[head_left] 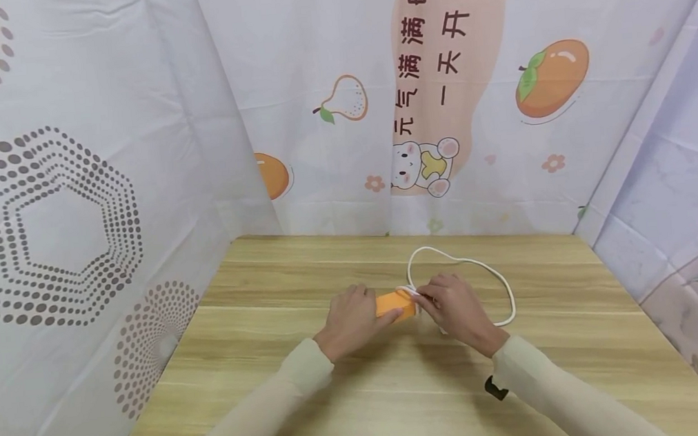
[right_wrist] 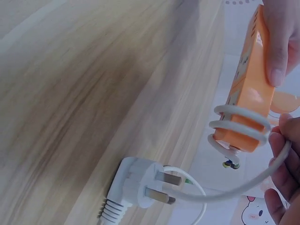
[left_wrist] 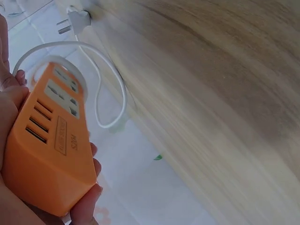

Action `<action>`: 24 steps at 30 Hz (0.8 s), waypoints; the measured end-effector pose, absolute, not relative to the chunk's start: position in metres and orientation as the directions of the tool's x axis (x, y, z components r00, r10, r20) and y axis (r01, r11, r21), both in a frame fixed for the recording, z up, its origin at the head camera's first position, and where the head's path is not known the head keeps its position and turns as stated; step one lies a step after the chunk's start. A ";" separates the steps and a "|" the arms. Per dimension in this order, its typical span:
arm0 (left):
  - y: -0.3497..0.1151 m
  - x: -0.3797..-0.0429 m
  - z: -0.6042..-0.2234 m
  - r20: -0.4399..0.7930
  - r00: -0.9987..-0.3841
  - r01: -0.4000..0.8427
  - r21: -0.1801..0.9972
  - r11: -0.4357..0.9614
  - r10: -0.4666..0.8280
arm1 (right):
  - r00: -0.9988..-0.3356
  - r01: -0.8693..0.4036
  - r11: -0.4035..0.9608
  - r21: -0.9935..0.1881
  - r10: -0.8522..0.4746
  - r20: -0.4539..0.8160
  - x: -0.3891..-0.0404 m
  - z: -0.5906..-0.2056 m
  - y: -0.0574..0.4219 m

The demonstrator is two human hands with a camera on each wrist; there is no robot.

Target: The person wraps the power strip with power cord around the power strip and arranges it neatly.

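Observation:
An orange power strip (head_left: 392,304) with sockets and several USB slots is held by my left hand (head_left: 353,318) at one end, thumb along its side. White cord (right_wrist: 241,125) wraps in loops around the strip's other end. My right hand (head_left: 457,311) pinches the cord beside that end, and a long loop of cord (head_left: 508,290) curves out behind it over the table. In the right wrist view the cord's white plug (right_wrist: 140,182), with metal prongs, is near the camera; the head view mostly hides it behind the right hand.
A wood-grain table (head_left: 366,410) lies under both hands. Printed white curtains (head_left: 309,48) hang along its back and both sides. A dark band (head_left: 496,388) shows at the right sleeve's cuff.

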State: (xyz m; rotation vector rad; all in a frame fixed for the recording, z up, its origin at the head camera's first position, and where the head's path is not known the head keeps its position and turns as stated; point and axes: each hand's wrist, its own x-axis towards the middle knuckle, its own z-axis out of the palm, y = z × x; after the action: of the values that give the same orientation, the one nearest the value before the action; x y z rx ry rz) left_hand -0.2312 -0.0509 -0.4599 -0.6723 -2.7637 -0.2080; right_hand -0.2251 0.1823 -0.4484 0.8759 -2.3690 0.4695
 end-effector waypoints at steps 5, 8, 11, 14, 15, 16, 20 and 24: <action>-0.052 -0.231 -0.462 0.325 -0.862 0.442 0.105 0.891 0.389 | -0.630 -0.675 0.730 -0.112 -0.490 0.603 -0.222 -0.451 0.182; -0.052 -0.231 -0.463 0.351 -0.852 0.447 0.103 0.889 0.388 | -0.636 -0.668 0.734 -0.123 -0.479 0.605 -0.221 -0.452 0.181; -0.052 -0.231 -0.465 0.368 -0.849 0.443 0.101 0.891 0.380 | -0.637 -0.670 0.731 -0.129 -0.476 0.606 -0.219 -0.452 0.179; -0.052 -0.232 -0.465 0.351 -0.858 0.438 0.116 0.891 0.376 | -0.646 -0.667 0.732 -0.139 -0.476 0.597 -0.218 -0.453 0.178; -0.052 -0.232 -0.464 0.337 -0.867 0.432 0.140 0.891 0.368 | -0.650 -0.665 0.733 -0.143 -0.474 0.594 -0.217 -0.453 0.178; -0.053 -0.233 -0.463 0.324 -0.878 0.420 0.164 0.893 0.353 | -0.657 -0.660 0.736 -0.149 -0.470 0.590 -0.217 -0.454 0.179; -0.057 -0.240 -0.461 0.282 -0.920 0.351 0.290 0.891 0.271 | -0.675 -0.654 0.735 -0.181 -0.458 0.579 -0.215 -0.457 0.180; -0.061 -0.247 -0.462 0.274 -0.931 0.333 0.374 0.866 0.240 | -0.667 -0.668 0.717 -0.200 -0.458 0.588 -0.214 -0.459 0.182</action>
State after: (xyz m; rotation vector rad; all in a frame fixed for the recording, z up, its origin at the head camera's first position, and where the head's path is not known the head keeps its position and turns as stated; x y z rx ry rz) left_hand -0.2470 -0.0611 -0.4624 -0.4391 -2.8209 -0.6224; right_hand -0.2140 0.1816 -0.4594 0.8581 -2.4132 0.5533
